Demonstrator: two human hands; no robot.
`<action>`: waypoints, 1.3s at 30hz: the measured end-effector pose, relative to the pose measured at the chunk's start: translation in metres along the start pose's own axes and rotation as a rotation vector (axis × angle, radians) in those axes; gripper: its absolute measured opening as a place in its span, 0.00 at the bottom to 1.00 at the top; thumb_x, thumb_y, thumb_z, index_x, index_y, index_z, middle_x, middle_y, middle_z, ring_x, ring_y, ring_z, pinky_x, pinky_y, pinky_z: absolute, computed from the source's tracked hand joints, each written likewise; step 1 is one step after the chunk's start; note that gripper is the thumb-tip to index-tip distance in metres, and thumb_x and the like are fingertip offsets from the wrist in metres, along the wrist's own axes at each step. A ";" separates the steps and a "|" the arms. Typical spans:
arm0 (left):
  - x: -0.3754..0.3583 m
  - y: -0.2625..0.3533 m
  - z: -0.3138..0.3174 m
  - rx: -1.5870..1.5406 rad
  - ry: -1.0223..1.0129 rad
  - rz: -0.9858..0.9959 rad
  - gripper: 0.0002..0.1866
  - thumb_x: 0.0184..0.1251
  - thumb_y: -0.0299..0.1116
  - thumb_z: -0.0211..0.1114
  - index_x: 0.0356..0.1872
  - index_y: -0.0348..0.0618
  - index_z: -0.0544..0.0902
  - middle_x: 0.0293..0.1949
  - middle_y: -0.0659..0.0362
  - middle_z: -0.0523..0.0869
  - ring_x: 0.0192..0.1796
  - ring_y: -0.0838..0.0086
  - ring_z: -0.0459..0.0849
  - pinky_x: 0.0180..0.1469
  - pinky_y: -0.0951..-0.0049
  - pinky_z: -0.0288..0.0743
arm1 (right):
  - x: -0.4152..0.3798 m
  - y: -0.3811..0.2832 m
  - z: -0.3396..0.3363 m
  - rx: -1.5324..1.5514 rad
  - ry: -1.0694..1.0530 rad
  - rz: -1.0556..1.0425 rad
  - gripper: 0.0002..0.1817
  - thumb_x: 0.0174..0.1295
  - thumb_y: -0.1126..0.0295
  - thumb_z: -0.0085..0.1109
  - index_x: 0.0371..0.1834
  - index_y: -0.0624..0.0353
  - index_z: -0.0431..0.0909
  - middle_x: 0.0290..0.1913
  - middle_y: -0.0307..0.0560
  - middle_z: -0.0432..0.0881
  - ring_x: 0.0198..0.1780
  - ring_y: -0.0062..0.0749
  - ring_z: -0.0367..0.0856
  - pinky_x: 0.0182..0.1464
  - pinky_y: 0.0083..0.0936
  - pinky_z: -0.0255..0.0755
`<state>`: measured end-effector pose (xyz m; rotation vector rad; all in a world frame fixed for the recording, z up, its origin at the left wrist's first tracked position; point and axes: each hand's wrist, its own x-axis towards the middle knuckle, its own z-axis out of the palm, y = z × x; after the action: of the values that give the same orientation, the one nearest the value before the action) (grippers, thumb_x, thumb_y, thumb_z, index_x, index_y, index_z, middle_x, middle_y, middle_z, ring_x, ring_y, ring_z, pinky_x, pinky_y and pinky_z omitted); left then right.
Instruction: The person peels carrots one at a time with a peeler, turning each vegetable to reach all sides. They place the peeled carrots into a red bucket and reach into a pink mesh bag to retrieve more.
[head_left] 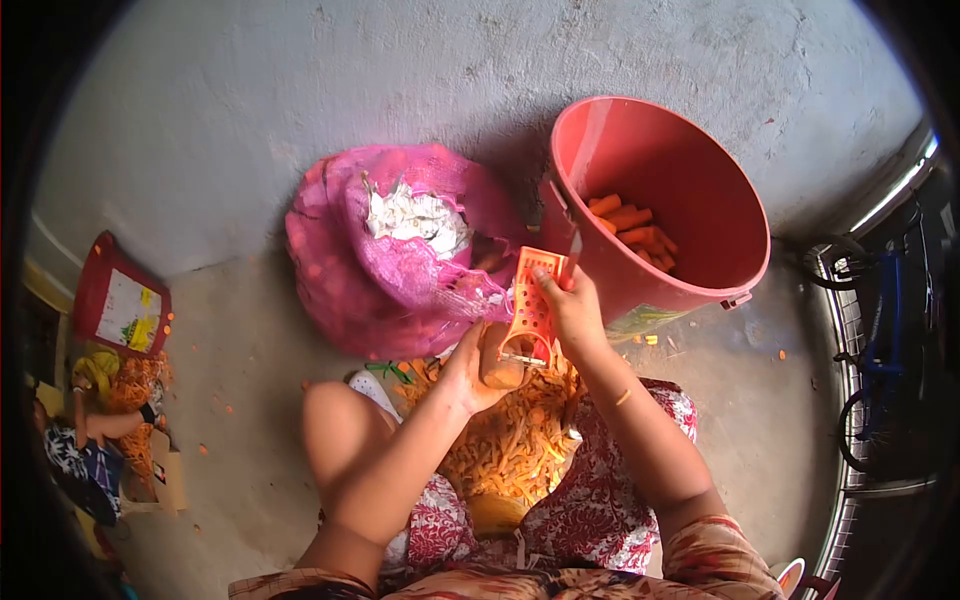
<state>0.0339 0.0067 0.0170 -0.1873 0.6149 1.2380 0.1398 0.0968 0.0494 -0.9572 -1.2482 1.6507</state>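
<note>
My left hand [466,374] is closed around a thick unpeeled carrot [503,372], its cut-looking end facing me. My right hand [574,312] grips an orange plastic peeler [534,295] with a holed body, its metal blade end at the carrot. A narrow reddish thing with a blade-like tip [573,258] also sticks up from the right hand; I cannot make out fully what it is. Below both hands lies a heap of orange peelings [510,440], between my legs.
A pink mesh sack [345,290] of carrots stands by the wall. To its right leans a large red bucket [700,200] with several peeled carrots [632,228] inside. At far left another person [85,440] sits near a red tub [100,265]. A bicycle [885,320] is at the right.
</note>
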 end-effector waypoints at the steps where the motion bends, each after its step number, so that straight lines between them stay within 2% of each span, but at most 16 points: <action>1: -0.001 0.001 -0.002 0.013 -0.031 0.007 0.21 0.62 0.52 0.44 0.42 0.45 0.73 0.35 0.57 0.78 0.33 0.67 0.78 0.33 0.65 0.72 | 0.001 0.002 0.004 -0.031 -0.021 -0.014 0.08 0.59 0.71 0.51 0.37 0.64 0.71 0.30 0.39 0.76 0.29 0.17 0.73 0.31 0.16 0.70; 4: 0.002 0.007 -0.005 0.027 -0.065 0.028 0.21 0.62 0.50 0.42 0.43 0.45 0.73 0.34 0.57 0.79 0.32 0.67 0.78 0.30 0.69 0.73 | 0.000 0.009 0.013 0.107 -0.009 0.008 0.08 0.59 0.71 0.51 0.38 0.64 0.71 0.30 0.39 0.76 0.29 0.17 0.73 0.32 0.16 0.69; 10: 0.014 0.009 -0.009 0.009 -0.005 0.117 0.17 0.64 0.39 0.39 0.41 0.39 0.73 0.33 0.55 0.79 0.30 0.64 0.80 0.30 0.65 0.76 | -0.009 0.011 0.030 -0.159 0.004 -0.153 0.06 0.59 0.72 0.49 0.36 0.64 0.70 0.27 0.39 0.76 0.28 0.16 0.71 0.31 0.17 0.68; 13: 0.007 0.010 0.006 0.008 0.096 0.131 0.18 0.64 0.40 0.38 0.39 0.37 0.73 0.29 0.52 0.79 0.27 0.62 0.79 0.27 0.65 0.76 | 0.007 0.021 0.017 -0.347 0.115 -0.256 0.05 0.58 0.73 0.49 0.33 0.65 0.69 0.24 0.42 0.75 0.25 0.17 0.71 0.28 0.19 0.68; 15: 0.000 0.011 -0.018 0.342 -0.300 -0.033 0.22 0.67 0.44 0.34 0.37 0.37 0.72 0.27 0.51 0.79 0.28 0.67 0.80 0.30 0.69 0.76 | 0.032 0.029 -0.007 -0.335 0.251 -0.252 0.05 0.58 0.73 0.49 0.32 0.66 0.69 0.23 0.43 0.75 0.24 0.18 0.71 0.27 0.19 0.67; 16: -0.018 0.002 0.005 0.430 -0.114 -0.054 0.25 0.67 0.47 0.31 0.32 0.37 0.71 0.21 0.49 0.77 0.22 0.65 0.78 0.23 0.69 0.74 | 0.040 0.017 -0.015 -0.270 0.321 -0.238 0.05 0.58 0.74 0.49 0.32 0.66 0.70 0.23 0.43 0.75 0.24 0.18 0.71 0.26 0.19 0.67; 17: -0.022 -0.003 0.007 0.437 -0.095 -0.042 0.26 0.66 0.49 0.31 0.31 0.38 0.71 0.22 0.50 0.77 0.23 0.66 0.78 0.21 0.69 0.74 | 0.043 0.005 -0.020 -0.202 0.394 -0.224 0.05 0.58 0.74 0.49 0.32 0.66 0.70 0.22 0.43 0.75 0.24 0.19 0.71 0.26 0.20 0.66; 18: -0.017 0.000 0.002 0.385 -0.094 -0.019 0.23 0.65 0.48 0.34 0.33 0.37 0.71 0.24 0.49 0.77 0.24 0.64 0.78 0.21 0.68 0.74 | 0.038 0.002 -0.023 -0.446 0.363 -0.265 0.05 0.57 0.75 0.49 0.34 0.65 0.70 0.22 0.42 0.75 0.23 0.18 0.70 0.25 0.20 0.66; 19: -0.009 0.004 -0.007 0.327 -0.091 0.007 0.22 0.64 0.46 0.37 0.34 0.37 0.71 0.26 0.47 0.78 0.25 0.62 0.79 0.21 0.67 0.74 | 0.033 0.003 -0.015 -0.378 0.317 -0.371 0.06 0.59 0.73 0.48 0.35 0.62 0.72 0.24 0.33 0.72 0.21 0.13 0.66 0.23 0.13 0.61; 20: -0.003 0.010 -0.015 0.229 -0.149 0.008 0.20 0.64 0.46 0.38 0.35 0.39 0.71 0.27 0.49 0.78 0.27 0.62 0.79 0.22 0.66 0.74 | 0.024 0.000 -0.009 -0.267 0.299 -0.300 0.06 0.59 0.72 0.48 0.35 0.63 0.72 0.24 0.33 0.72 0.22 0.13 0.66 0.23 0.13 0.62; 23: -0.008 0.013 -0.003 0.107 0.037 0.003 0.18 0.63 0.46 0.42 0.37 0.42 0.73 0.30 0.52 0.79 0.31 0.65 0.79 0.28 0.68 0.75 | -0.001 -0.018 0.014 0.017 0.196 -0.114 0.06 0.59 0.71 0.49 0.35 0.63 0.71 0.25 0.35 0.74 0.23 0.13 0.69 0.25 0.12 0.64; 27: -0.001 0.009 -0.013 0.200 -0.107 0.022 0.18 0.62 0.44 0.42 0.39 0.41 0.73 0.31 0.54 0.79 0.31 0.67 0.80 0.27 0.67 0.76 | -0.016 0.002 0.023 -0.257 0.130 -0.235 0.06 0.60 0.71 0.49 0.35 0.62 0.70 0.26 0.34 0.72 0.26 0.13 0.67 0.27 0.12 0.63; 29: -0.001 0.009 -0.015 0.212 -0.145 -0.004 0.18 0.63 0.42 0.41 0.39 0.40 0.73 0.30 0.53 0.79 0.29 0.66 0.80 0.24 0.67 0.76 | -0.017 0.013 0.028 -0.390 0.146 -0.472 0.05 0.60 0.71 0.49 0.33 0.61 0.70 0.24 0.32 0.70 0.23 0.12 0.65 0.25 0.11 0.61; 31: -0.002 0.008 -0.014 0.236 -0.141 -0.020 0.18 0.63 0.42 0.40 0.39 0.39 0.73 0.28 0.52 0.79 0.28 0.65 0.80 0.22 0.66 0.75 | -0.008 -0.004 0.020 -0.192 0.226 -0.158 0.04 0.60 0.72 0.47 0.30 0.61 0.69 0.20 0.31 0.67 0.20 0.11 0.63 0.21 0.11 0.58; 34: -0.004 0.007 -0.009 0.256 -0.033 -0.028 0.19 0.63 0.42 0.38 0.38 0.38 0.72 0.27 0.48 0.78 0.27 0.62 0.79 0.21 0.66 0.75 | 0.011 0.001 0.007 -0.277 0.326 -0.317 0.05 0.60 0.72 0.48 0.29 0.61 0.69 0.19 0.30 0.67 0.20 0.10 0.62 0.21 0.12 0.58; 39: -0.015 0.010 -0.008 0.237 -0.180 -0.095 0.19 0.64 0.44 0.39 0.37 0.40 0.72 0.27 0.50 0.78 0.27 0.63 0.79 0.24 0.64 0.75 | 0.032 -0.009 -0.009 -0.059 0.437 -0.269 0.06 0.60 0.71 0.48 0.30 0.63 0.70 0.23 0.35 0.71 0.23 0.12 0.66 0.24 0.13 0.62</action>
<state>0.0190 -0.0060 0.0202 0.0914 0.5839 1.0676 0.1377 0.1305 0.0536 -1.0645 -1.0735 1.1272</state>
